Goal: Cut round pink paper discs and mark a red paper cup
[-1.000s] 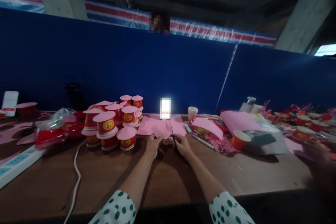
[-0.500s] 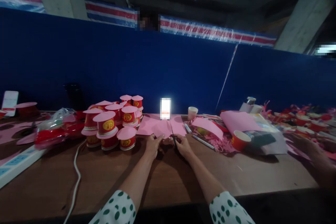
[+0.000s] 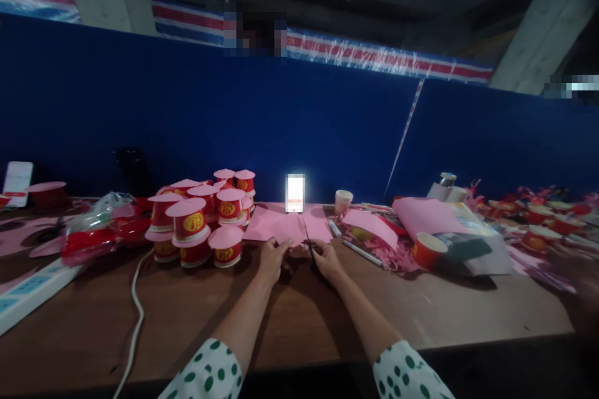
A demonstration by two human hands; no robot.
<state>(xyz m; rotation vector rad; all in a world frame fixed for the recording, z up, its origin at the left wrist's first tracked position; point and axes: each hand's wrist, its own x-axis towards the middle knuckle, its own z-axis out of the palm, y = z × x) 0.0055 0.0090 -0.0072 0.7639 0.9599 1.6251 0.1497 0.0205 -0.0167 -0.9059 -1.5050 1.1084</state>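
My left hand pinches the near edge of a piece of pink paper, thumb on top. Close on its right, my right hand is closed around dark scissors. Their thin blades point away from me along the paper; whether they are apart is too small to tell. More pink paper lies flat on the table just beyond both hands. Behind it stands a bright, blurred-out screen.
Left of my hands are several stacked red paper cups with pink cone tops. A white cable and power strip lie farther left. On the right are markers, paper scraps and a red cup. A blue partition rises behind.
My hands, the paper and the scissors look almost unmoved. At the far right, another person's hand has drawn back from the pink paper there toward the table's edge.
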